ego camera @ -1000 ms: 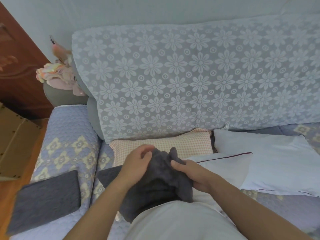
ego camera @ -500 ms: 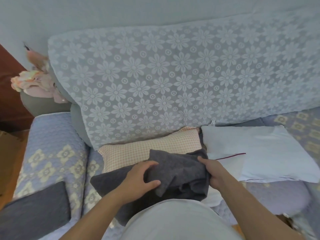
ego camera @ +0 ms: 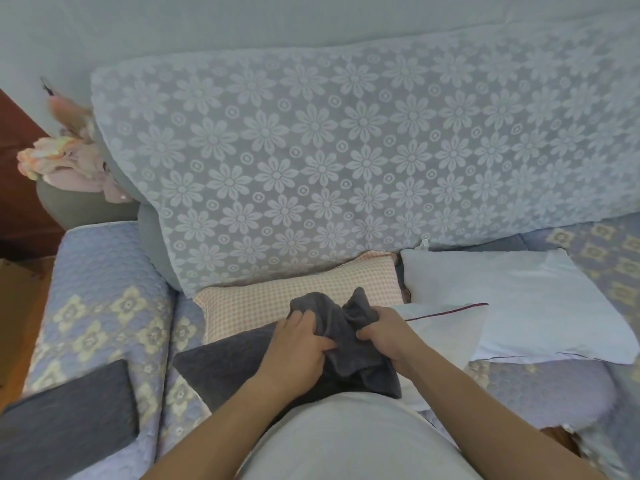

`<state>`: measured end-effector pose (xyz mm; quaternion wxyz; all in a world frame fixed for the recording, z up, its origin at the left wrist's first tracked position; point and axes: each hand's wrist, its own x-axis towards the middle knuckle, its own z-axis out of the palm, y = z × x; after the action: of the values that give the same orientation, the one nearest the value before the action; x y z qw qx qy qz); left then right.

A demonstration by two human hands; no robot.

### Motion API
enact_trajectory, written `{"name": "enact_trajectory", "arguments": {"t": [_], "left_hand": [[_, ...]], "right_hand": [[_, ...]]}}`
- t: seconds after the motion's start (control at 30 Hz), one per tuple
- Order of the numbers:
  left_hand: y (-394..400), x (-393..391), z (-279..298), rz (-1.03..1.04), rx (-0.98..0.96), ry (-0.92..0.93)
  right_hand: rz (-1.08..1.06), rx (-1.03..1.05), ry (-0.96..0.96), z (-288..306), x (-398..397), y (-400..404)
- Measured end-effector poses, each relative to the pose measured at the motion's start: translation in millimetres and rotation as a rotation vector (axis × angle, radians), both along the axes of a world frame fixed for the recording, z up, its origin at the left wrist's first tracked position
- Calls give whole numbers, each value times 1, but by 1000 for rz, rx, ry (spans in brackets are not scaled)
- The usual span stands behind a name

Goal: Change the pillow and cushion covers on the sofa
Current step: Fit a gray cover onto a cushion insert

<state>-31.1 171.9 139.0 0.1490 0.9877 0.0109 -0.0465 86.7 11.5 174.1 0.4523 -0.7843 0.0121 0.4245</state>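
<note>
Across sofa (ego camera: 104,278) back, floral lace throw (ego camera: 346,161) draped. On seat: white pillow (ego camera: 512,306) at right, pink checked pillow (ego camera: 277,303) touching its left edge. Just below, grey cover (ego camera: 346,344) bunched, gripped by left hand (ego camera: 301,344) and right hand (ego camera: 388,334), fingers clenched into cloth. On armrest, second grey cover (ego camera: 65,414) lying flat.

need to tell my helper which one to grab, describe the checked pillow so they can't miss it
Start at the flower-patterned lace throw over the sofa back. Directly below its lower edge, on the seat, lies the pink-and-white checked pillow. The plain white pillow lies to its right; only this one has small checks.
</note>
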Motion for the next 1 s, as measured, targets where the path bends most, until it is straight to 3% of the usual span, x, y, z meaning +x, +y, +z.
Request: {"name": "enact_trajectory", "arguments": {"t": [0.03, 0.07, 0.17, 0.2, 0.23, 0.3, 0.37, 0.43, 0.5, 0.53, 0.6, 0.7, 0.77, 0.87, 1.0], "left_hand": [[-7, 3, 2, 63, -151, 94], [-15, 6, 8, 190, -439, 257], [-18, 13, 29, 804, -1553, 548], [-15, 13, 32, 916, -1786, 572], [-12, 15, 36, 959, -1871, 585], [-13, 19, 36, 955, -1747, 574], [-22, 22, 26, 974, -1501, 507], [-27, 23, 13, 990, -1325, 439], [-28, 21, 8, 947, -1336, 443], [-29, 19, 8, 889, -1337, 466], [-36, 11, 14, 728, -1337, 497], [-48, -7, 20, 490, -1243, 485], [-51, -18, 24, 433, -1155, 467], [-46, -28, 41, 533, -1176, 435], [-17, -3, 93, 648, -1200, 233]], "right_hand": [[58, 2, -36, 2, -3, 4], [123, 6, -71, 2, -7, 7], [352, 4, -224, 3, -16, 10], [411, 10, -296, 4, -19, 8], [476, 22, -367, 4, -23, 6], [682, 37, -453, 2, -34, 2], [868, 62, -361, 7, -39, -3], [825, 77, -248, 10, -23, -6], [635, 35, -401, -5, 12, -9], [668, -14, -544, -12, 28, -10], [956, -115, -704, -27, 44, -3], [1358, -170, -683, -40, 36, 16], [1448, -157, -637, -49, 31, 20], [1349, 29, -586, -48, 28, 17], [949, 185, -565, 2, 44, 24]]}}
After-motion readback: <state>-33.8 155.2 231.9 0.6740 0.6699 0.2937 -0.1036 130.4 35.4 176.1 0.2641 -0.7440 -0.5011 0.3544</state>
